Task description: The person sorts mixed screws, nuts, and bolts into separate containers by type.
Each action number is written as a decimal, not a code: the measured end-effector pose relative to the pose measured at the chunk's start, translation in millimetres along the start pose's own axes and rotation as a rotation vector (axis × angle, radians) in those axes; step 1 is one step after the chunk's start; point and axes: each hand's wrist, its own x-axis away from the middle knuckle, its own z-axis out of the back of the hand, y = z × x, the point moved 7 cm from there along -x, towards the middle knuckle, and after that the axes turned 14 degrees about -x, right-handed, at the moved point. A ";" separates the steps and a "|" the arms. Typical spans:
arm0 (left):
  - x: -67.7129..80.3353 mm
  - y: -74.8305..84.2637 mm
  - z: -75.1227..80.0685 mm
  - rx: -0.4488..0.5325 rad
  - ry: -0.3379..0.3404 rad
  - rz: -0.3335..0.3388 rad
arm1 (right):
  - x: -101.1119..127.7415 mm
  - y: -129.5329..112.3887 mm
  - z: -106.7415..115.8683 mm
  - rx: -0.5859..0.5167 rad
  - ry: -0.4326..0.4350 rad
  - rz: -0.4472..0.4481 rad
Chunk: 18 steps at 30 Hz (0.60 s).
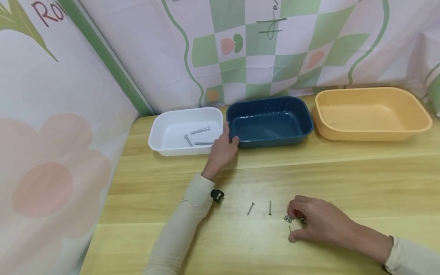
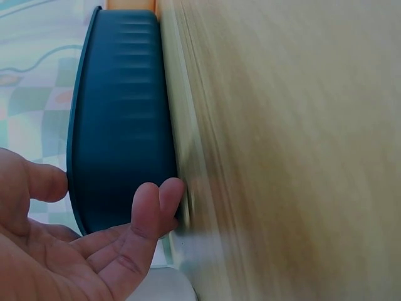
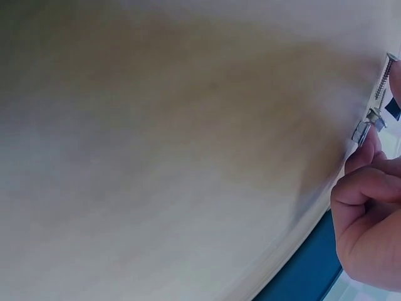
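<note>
My left hand [image 1: 222,152] grips the front left corner of the blue tray [image 1: 269,143], with the thumb at its rim and the index finger along its left wall. In the left wrist view, the other fingers curl near the table. At the front right, my right hand [image 1: 321,221] is low over the table, thumb and index finger spread apart. Between them lie a small metal nut [image 1: 288,219], a second nut [image 1: 303,220] and a screw [image 1: 290,229]. In the right wrist view, the screw [image 3: 385,76] is close to a fingertip. Two more screws [image 1: 251,208] lie left of that hand.
A white tray [image 1: 161,148] with long bolts [image 1: 200,130] stands left of the blue one. On the right is a yellow tray [image 1: 371,135]. A patterned cloth [image 1: 261,72] hangs behind them, and another printed sheet [image 1: 62,91] borders the table's left side.
</note>
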 end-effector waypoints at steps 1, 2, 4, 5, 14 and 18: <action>0.2 0.2 0.4 -0.001 0.000 0.000 | 0.2 0.3 0.3 -0.002 -0.001 -0.004; 0.4 0.5 0.4 0.001 -0.003 -0.001 | 0.2 0.8 0.4 -0.004 -0.005 -0.009; 0.5 0.4 0.6 0.003 -0.008 0.001 | 0.4 1.9 0.8 -0.012 -0.011 -0.018; 0.5 0.3 0.6 0.007 -0.010 0.002 | 0.4 2.4 0.8 -0.020 -0.016 -0.025; -0.4 1.3 1.5 0.009 -0.004 -0.005 | 0.3 1.4 -0.5 -0.094 -0.048 -0.076; -0.4 1.1 0.2 0.009 -0.008 -0.005 | 0.2 1.7 -0.1 -0.084 -0.058 -0.092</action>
